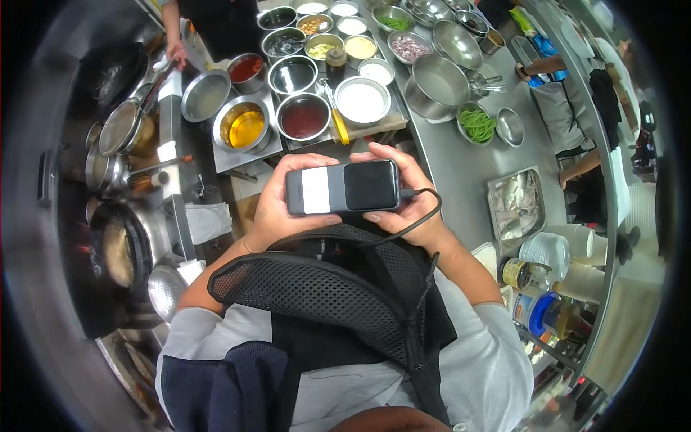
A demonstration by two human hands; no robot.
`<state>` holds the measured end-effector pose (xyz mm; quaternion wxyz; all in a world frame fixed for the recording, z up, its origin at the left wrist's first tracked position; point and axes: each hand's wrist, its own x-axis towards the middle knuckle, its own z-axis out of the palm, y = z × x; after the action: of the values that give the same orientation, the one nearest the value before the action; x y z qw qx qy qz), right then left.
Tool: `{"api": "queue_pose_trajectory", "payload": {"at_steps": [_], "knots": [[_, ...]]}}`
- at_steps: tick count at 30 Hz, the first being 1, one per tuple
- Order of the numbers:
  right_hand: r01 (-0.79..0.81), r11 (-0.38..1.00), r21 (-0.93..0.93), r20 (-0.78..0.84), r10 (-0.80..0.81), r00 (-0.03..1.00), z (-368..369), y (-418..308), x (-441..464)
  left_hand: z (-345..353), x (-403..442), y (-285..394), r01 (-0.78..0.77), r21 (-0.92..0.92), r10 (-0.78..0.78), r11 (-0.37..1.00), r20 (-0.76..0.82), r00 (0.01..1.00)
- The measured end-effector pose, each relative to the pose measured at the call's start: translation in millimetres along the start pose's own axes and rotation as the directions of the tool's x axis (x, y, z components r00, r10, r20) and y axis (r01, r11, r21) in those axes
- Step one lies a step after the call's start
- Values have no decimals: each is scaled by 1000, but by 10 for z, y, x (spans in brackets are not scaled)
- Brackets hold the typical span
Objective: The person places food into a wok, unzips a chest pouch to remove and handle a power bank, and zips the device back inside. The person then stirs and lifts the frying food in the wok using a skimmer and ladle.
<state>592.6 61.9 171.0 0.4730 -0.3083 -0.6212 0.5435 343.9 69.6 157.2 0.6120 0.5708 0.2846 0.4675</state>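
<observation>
A grey box-shaped device (314, 191) with a white label and a dark screen lies level before my chest. My left hand (277, 201) grips its left end, thumb along the lower edge. Around the right end, my right hand (414, 209) is closed, beside a black cable (432, 216) that plugs in there and loops down toward my body. Below the device, an open black mesh bag (324, 288) hangs on my front.
Bowls of sauces and ingredients, including red liquid (304, 117), stand ahead. A stove with a wok (119, 252) is at left. On the right counter (461, 173) sit green beans (476, 124) and a metal tray (493, 209). Other people's arms (171, 32) reach in at both sides.
</observation>
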Motion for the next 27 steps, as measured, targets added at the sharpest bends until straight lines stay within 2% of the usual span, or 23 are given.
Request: {"api": "queue_pose_trajectory", "payload": {"at_steps": [1,3,7,9,13,15,17,21,22,24,27], "knots": [[-4,1000,-2,-1,4,1000,-16,9,-9,14,-11,-20,-27,-20,27,999,2,1000],[68,987,-148,34,-63,997,-41,26,-24,29,-34,-47,-49,-40,50,998,5,999],[96,983,-155,38,-91,995,-24,59,-52,53,-93,-73,-24,-62,24,998,-8,1000],[53,998,-32,0,-53,999,18,63,-59,50,-100,-99,-10,-76,9,997,-17,1000],[71,994,-84,53,-67,996,-12,72,-69,60,-140,-158,-44,-110,42,993,-16,999],[46,998,42,15,-47,999,24,69,-65,44,-129,-154,-45,-116,42,992,-31,999],[45,996,75,12,-46,999,46,94,-70,30,-121,-159,-128,4,128,992,-7,992],[11,993,121,11,-13,1000,51,86,-88,-16,-108,-211,-211,112,213,971,2,977],[18,993,119,-2,-18,1000,45,70,-85,-11,-111,-197,-212,111,212,971,16,977],[53,998,-16,54,-52,997,30,31,-66,2,-120,-173,-197,87,199,977,-18,980],[40,999,36,2,-40,999,82,55,-67,-20,-106,-167,-225,106,226,968,4,974]]}}
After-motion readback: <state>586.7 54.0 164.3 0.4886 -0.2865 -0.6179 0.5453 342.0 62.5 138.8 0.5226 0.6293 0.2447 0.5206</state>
